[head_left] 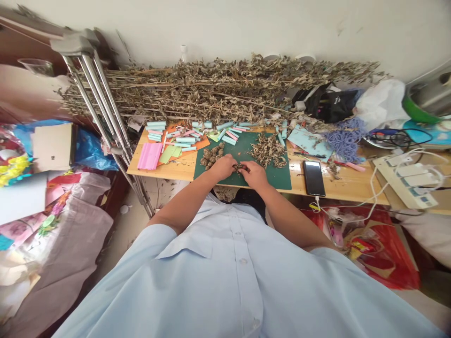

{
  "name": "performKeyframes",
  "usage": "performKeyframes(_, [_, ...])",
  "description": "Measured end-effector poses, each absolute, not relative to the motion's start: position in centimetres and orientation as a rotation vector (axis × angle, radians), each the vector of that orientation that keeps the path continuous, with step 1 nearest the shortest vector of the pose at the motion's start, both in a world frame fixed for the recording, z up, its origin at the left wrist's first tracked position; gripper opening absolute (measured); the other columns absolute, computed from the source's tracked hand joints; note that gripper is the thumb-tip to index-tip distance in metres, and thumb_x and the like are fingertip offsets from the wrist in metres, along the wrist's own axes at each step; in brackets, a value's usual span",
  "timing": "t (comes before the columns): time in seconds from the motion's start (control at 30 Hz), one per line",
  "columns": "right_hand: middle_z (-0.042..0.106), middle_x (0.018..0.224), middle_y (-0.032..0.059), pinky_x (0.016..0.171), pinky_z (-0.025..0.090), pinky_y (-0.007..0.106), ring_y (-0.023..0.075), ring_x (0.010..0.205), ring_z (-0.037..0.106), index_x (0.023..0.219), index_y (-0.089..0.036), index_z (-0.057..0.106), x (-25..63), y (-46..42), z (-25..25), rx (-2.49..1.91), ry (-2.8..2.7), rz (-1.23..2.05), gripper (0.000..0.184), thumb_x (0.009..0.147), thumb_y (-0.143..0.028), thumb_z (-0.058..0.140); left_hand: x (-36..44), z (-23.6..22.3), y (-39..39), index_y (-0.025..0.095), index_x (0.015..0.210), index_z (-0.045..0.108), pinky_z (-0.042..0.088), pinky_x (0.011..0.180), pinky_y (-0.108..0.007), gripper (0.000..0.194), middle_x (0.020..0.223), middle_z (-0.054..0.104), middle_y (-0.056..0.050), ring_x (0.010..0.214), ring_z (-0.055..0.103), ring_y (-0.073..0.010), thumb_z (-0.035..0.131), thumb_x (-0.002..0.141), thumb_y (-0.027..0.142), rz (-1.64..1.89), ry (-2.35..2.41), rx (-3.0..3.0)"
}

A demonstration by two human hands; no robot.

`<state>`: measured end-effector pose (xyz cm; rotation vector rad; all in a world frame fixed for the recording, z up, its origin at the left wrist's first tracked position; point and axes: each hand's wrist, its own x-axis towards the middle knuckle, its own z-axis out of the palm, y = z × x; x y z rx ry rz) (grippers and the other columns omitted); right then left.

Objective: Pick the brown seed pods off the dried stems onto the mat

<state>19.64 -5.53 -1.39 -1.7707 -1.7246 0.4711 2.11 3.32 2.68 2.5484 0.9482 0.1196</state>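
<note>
Between my two hands, over the front of a green mat point(243, 141), is a small clump of dried leaves point(240, 167). My left hand point(224, 168) pinches its left side, and my right hand point(255, 175) has its fingers closed on the right side. Rolled balls of dried leaves point(212, 156) are heaped on the mat just beyond my left hand. A loose pile of dried leaves point(269, 150) lies past my right hand. The fingertips partly hide the clump.
Long dried stalks point(197, 89) lie along the wall behind the mat. Coloured paper rolls point(186, 140) and a pink sheet point(149, 156) are at left. A phone point(314, 178), purple string point(347, 136) and a power strip point(405, 180) are at right. A metal crutch point(102, 103) leans at left.
</note>
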Motion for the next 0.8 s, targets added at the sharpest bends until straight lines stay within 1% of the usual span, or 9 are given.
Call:
performKeyframes(0.07, [0.073,0.101,0.0069,0.086,0.053,0.036,0.0237,0.092,0.068,0.121,-0.022,0.073,19.8,-5.2,-1.2,-1.811,-1.758,0.487,0.032,0.090,-0.025,0.066,2.1,2.5,3.1,0.014,0.097,0.077,0.052,0.092,-0.032,0.021,0.102,0.065,-0.012,0.099,0.065,-0.0223,0.058,0.089,0.020,0.144,0.958,2.554])
performKeyframes(0.23, [0.073,0.097,0.0049,0.082,0.050,0.032,0.0213,0.088,0.066,0.118,-0.025,0.075,20.3,-4.0,-0.3,-1.841,-1.922,0.600,0.029,0.090,-0.025,0.068,2.3,2.1,2.7,0.012,0.096,0.076,0.052,0.090,-0.033,0.022,0.101,0.066,-0.013,0.097,0.065,-0.0229,0.056,0.091,0.019,0.125,0.976,2.567])
performKeyframes(0.37, [0.072,0.094,0.0029,0.074,0.046,0.028,0.0185,0.081,0.063,0.107,-0.025,0.076,20.3,-3.8,0.3,-1.849,-1.980,0.632,0.019,0.089,-0.025,0.069,2.5,2.0,2.5,0.012,0.097,0.077,0.052,0.086,-0.033,0.025,0.101,0.066,-0.013,0.092,0.064,-0.0222,0.053,0.092,0.019,0.136,1.019,2.543])
performKeyframes(0.5, [0.071,0.095,0.0035,0.074,0.044,0.029,0.0192,0.083,0.062,0.095,-0.023,0.074,19.8,-4.1,0.3,-1.853,-1.983,0.533,0.010,0.089,-0.024,0.066,2.4,1.7,2.3,0.012,0.095,0.077,0.052,0.084,-0.034,0.028,0.100,0.066,-0.013,0.088,0.064,-0.0214,0.049,0.091,0.016,0.180,1.007,2.534])
performKeyframes(0.67, [0.070,0.100,0.0057,0.069,0.042,0.031,0.0211,0.082,0.062,0.095,-0.023,0.071,19.3,-5.0,-0.3,-1.826,-2.004,0.372,0.013,0.091,-0.021,0.058,2.3,0.8,2.1,0.012,0.090,0.076,0.051,0.083,-0.034,0.029,0.098,0.066,-0.013,0.087,0.063,-0.0213,0.047,0.091,0.014,0.256,1.016,2.522])
performKeyframes(0.8, [0.068,0.102,0.0073,0.068,0.041,0.032,0.0225,0.085,0.061,0.098,-0.023,0.069,19.2,-5.6,-0.8,-1.807,-2.017,0.281,0.016,0.093,-0.021,0.054,2.2,0.1,2.0,0.013,0.091,0.076,0.051,0.086,-0.033,0.029,0.098,0.066,-0.013,0.090,0.064,-0.0207,0.047,0.090,0.013,0.337,1.033,2.459])
